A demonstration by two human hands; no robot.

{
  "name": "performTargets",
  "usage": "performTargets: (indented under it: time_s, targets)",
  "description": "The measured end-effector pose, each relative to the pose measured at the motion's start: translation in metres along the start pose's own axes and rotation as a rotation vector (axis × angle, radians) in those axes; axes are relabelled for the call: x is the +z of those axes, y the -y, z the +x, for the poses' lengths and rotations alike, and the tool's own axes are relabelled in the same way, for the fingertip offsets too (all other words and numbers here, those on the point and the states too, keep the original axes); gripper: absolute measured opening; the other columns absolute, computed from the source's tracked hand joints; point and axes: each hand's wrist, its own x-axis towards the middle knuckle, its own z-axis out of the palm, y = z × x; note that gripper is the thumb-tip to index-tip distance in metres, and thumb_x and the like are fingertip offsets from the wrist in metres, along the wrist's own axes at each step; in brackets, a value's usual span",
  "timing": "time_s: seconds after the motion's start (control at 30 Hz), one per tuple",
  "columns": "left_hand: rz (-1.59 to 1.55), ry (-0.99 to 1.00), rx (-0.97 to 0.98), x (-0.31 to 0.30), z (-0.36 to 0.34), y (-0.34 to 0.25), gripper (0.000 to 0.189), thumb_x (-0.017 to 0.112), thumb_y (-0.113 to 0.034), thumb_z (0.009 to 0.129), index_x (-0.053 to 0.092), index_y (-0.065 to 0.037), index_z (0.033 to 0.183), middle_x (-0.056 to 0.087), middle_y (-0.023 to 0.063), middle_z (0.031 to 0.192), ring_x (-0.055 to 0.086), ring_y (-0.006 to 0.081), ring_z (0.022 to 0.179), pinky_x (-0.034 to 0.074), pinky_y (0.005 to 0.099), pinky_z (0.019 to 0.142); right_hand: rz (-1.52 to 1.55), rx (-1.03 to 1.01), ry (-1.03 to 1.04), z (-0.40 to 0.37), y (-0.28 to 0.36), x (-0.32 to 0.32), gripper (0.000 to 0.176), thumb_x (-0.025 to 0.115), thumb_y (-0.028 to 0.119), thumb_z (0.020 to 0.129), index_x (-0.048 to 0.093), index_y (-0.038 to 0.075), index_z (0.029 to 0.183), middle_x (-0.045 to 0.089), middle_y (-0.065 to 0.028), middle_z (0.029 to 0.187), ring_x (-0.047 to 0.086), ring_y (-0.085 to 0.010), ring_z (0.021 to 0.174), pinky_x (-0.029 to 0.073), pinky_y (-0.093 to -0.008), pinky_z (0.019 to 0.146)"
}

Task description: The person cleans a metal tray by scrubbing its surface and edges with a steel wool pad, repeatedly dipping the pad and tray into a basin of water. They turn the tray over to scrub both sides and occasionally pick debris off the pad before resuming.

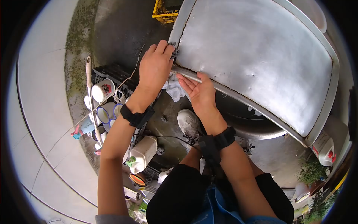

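Observation:
A large, shiny metal panel with a raised rim and rusty seams lies tilted in front of me. My left hand is closed at its near left corner, pressing a grey steel wool scrubber against the rim. The palm hides most of the scrubber. Along the near edge my right hand grips the panel, thumb against the rim and fingers turned up below it. Beneath the panel is a wide round metal basin, partly covered. A whitish cloth lies just below my hands.
Enamel mugs, a white cup and a long-handled tool crowd the left. A white jug stands near my left knee. A yellow crate is at the top, a red-capped container at right. My shoe is below the panel.

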Motion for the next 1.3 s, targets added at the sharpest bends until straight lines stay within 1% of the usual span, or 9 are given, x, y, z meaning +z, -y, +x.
performTargets:
  time_s: [0.2, 0.5, 0.67, 0.87, 0.93, 1.03, 1.07, 1.2, 1.3]
  targets:
    - [0.122, -0.181, 0.166, 0.025, 0.073, 0.009, 0.031, 0.069, -0.003, 0.066, 0.059, -0.007, 0.095, 0.052, 0.0038, 0.095, 0.055, 0.0247, 0.085, 0.049, 0.0355, 0.074, 0.037, 0.004, -0.016, -0.003, 0.002, 0.004, 0.030, 0.040, 0.013, 0.090, 0.038, -0.013, 0.104, 0.054, -0.0341, 0.106, 0.059, -0.0402, 0.100, 0.050, -0.0404, 0.093]
    - [0.040, 0.160, 0.160, -0.011, 0.008, 0.011, 0.029, 0.069, 0.000, 0.065, 0.060, -0.007, 0.091, 0.051, 0.0044, 0.093, 0.055, 0.0252, 0.088, 0.049, 0.0366, 0.075, 0.073, 0.031, -0.019, 0.000, 0.002, 0.001, 0.031, 0.038, 0.012, 0.092, 0.037, -0.015, 0.107, 0.051, -0.0344, 0.109, 0.056, -0.0414, 0.106, 0.047, -0.0418, 0.097]
    - [0.015, -0.271, 0.047, 0.012, 0.073, 0.010, 0.025, 0.070, -0.011, 0.072, 0.062, -0.008, 0.095, 0.055, 0.0062, 0.092, 0.058, 0.0267, 0.085, 0.049, 0.0367, 0.071, 0.002, 0.053, 0.061, -0.009, 0.014, -0.010, 0.035, 0.042, 0.017, 0.094, 0.040, -0.012, 0.112, 0.053, -0.0285, 0.113, 0.056, -0.0359, 0.108, 0.048, -0.0396, 0.094]
    - [-0.361, -0.367, -0.335, -0.014, 0.013, 0.005, 0.027, 0.072, -0.018, 0.075, 0.065, -0.006, 0.099, 0.059, 0.0084, 0.093, 0.060, 0.0236, 0.080, 0.048, 0.0313, 0.072, -1.270, -0.055, 0.204, -0.015, 0.044, -0.072, 0.033, 0.050, 0.029, 0.091, 0.058, 0.003, 0.109, 0.062, -0.0116, 0.110, 0.061, -0.0283, 0.100, 0.050, -0.0402, 0.083]
    - [-0.430, -0.363, -0.420, -0.017, -0.023, 0.009, 0.028, 0.072, -0.017, 0.075, 0.065, -0.005, 0.099, 0.059, 0.0096, 0.093, 0.060, 0.0234, 0.079, 0.048, 0.0313, 0.072, -1.905, -0.409, -0.260, -0.003, 0.041, -0.088, 0.033, 0.050, 0.029, 0.090, 0.059, 0.003, 0.108, 0.062, -0.0167, 0.108, 0.061, -0.0330, 0.098, 0.049, -0.0444, 0.085]
    - [-0.605, -0.347, -0.639, -0.008, -0.073, 0.016, 0.029, 0.072, -0.017, 0.076, 0.065, -0.004, 0.101, 0.059, 0.0080, 0.091, 0.059, 0.0171, 0.080, 0.046, 0.0287, 0.074, -1.984, -0.530, -0.382, 0.010, 0.038, -0.118, 0.034, 0.048, 0.028, 0.089, 0.059, 0.001, 0.107, 0.060, -0.0222, 0.109, 0.058, -0.0388, 0.098, 0.047, -0.0460, 0.086]
    - [-0.667, -0.322, -0.702, -0.005, -0.086, 0.016, 0.028, 0.072, -0.017, 0.077, 0.065, -0.004, 0.101, 0.060, 0.0073, 0.092, 0.058, 0.0154, 0.080, 0.046, 0.0277, 0.075, -2.424, -0.687, -0.016, 0.024, 0.045, -0.146, 0.036, 0.043, 0.029, 0.091, 0.059, 0.001, 0.108, 0.059, -0.0235, 0.110, 0.057, -0.0408, 0.100, 0.046, -0.0467, 0.087]
    - [-0.864, -0.295, -0.804, -0.008, -0.106, -0.002, 0.028, 0.071, -0.017, 0.078, 0.064, -0.002, 0.101, 0.060, 0.0059, 0.091, 0.057, 0.0125, 0.081, 0.046, 0.0261, 0.074, -1.948, -0.247, -0.362, -0.010, 0.046, -0.092, 0.045, 0.033, 0.036, 0.095, 0.060, 0.001, 0.102, 0.059, -0.0243, 0.109, 0.056, -0.0403, 0.102, 0.045, -0.0478, 0.086]
    - [-0.899, -0.290, -0.831, -0.013, -0.113, -0.008, 0.029, 0.072, -0.019, 0.078, 0.065, -0.002, 0.100, 0.061, 0.0073, 0.089, 0.059, 0.0145, 0.081, 0.047, 0.0275, 0.073, -2.096, -0.366, -0.231, -0.018, 0.038, -0.089, 0.047, 0.031, 0.040, 0.095, 0.059, 0.003, 0.101, 0.059, -0.0236, 0.109, 0.056, -0.0389, 0.102, 0.045, -0.0480, 0.086]
